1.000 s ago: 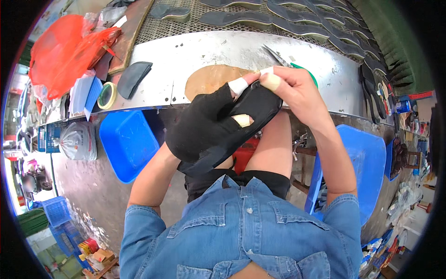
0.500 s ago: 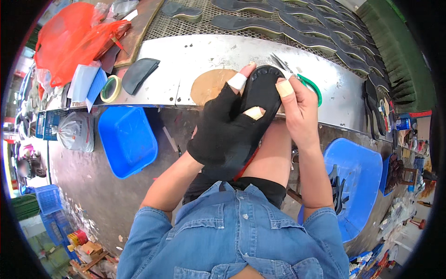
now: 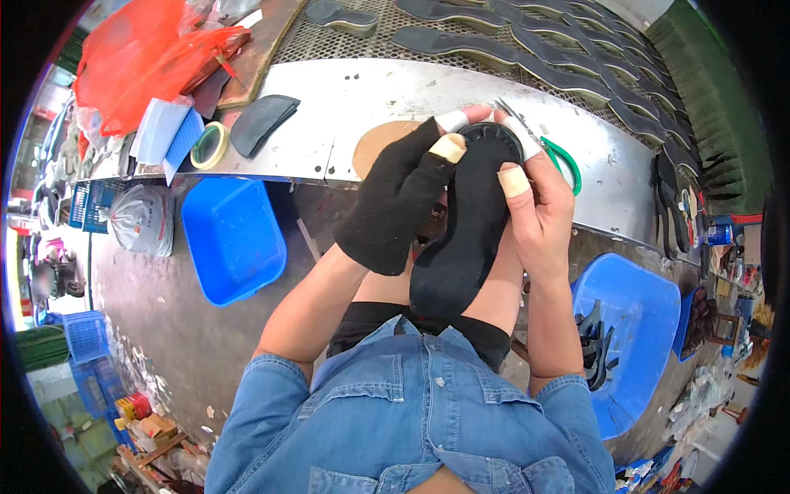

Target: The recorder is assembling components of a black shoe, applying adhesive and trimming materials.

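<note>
A long black insole (image 3: 477,214) hangs between my hands above my thighs, its pleated rounded end up by the table edge. My left hand (image 3: 403,181), in a black fingerless glove with taped fingertips, grips the upper left rim, thumb on the face and fingers behind. My bare right hand (image 3: 543,206), taped on the thumb and index finger, pinches the upper right rim. Scissors with green handles (image 3: 566,167) lie on the table just beyond my right hand. Behind my left hand a round brown board (image 3: 377,150) is partly covered.
Rows of black soles (image 3: 527,58) rest on a mesh surface at the back. A tape roll (image 3: 211,146), black sheets (image 3: 262,125) and a red plastic bag (image 3: 140,66) occupy the table's left. Blue tubs stand left (image 3: 234,239) and right (image 3: 646,329); the right one holds black pieces.
My left hand has shifted from across the insole to its upper left rim, uncovering more of its length. My right index finger has moved up to the pleated end.
</note>
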`<state>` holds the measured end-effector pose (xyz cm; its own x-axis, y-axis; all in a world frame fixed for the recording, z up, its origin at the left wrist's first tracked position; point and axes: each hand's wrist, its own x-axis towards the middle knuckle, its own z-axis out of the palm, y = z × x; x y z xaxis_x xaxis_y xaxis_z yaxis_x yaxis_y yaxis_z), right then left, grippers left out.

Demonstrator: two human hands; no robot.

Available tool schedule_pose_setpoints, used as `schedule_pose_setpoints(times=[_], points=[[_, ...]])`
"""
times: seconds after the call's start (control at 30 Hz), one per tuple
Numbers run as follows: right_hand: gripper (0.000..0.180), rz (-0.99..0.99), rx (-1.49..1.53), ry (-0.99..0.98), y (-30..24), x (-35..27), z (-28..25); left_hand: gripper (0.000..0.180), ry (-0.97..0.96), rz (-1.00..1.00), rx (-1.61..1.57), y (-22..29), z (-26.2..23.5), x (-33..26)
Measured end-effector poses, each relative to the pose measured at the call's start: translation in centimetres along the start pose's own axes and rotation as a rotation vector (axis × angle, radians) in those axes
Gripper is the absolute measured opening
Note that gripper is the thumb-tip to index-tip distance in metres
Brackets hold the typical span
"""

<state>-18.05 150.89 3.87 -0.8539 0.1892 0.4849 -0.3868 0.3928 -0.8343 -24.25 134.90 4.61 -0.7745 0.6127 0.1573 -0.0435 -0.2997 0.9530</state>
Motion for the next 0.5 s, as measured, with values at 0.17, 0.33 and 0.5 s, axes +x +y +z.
schedule_pose_setpoints(times=[0.17,0.33,0.5], points=[[0.036,-0.075,0.028,0.099,0.5,-0.1,1.0,0.039,0.134,0.605,0.818,-1.4,0.5,-0.1],[0.021,0.27,0.253,0.081,-0.3,0.0,0.7,0.036,0.146,0.379,0.73,-0.8,0.7,-0.3],[0.022,0.098,-0.131,0.091,0.2,-0.4,1.1,0.036,0.208,0.189,0.497,-0.6,1.1,0.4]])
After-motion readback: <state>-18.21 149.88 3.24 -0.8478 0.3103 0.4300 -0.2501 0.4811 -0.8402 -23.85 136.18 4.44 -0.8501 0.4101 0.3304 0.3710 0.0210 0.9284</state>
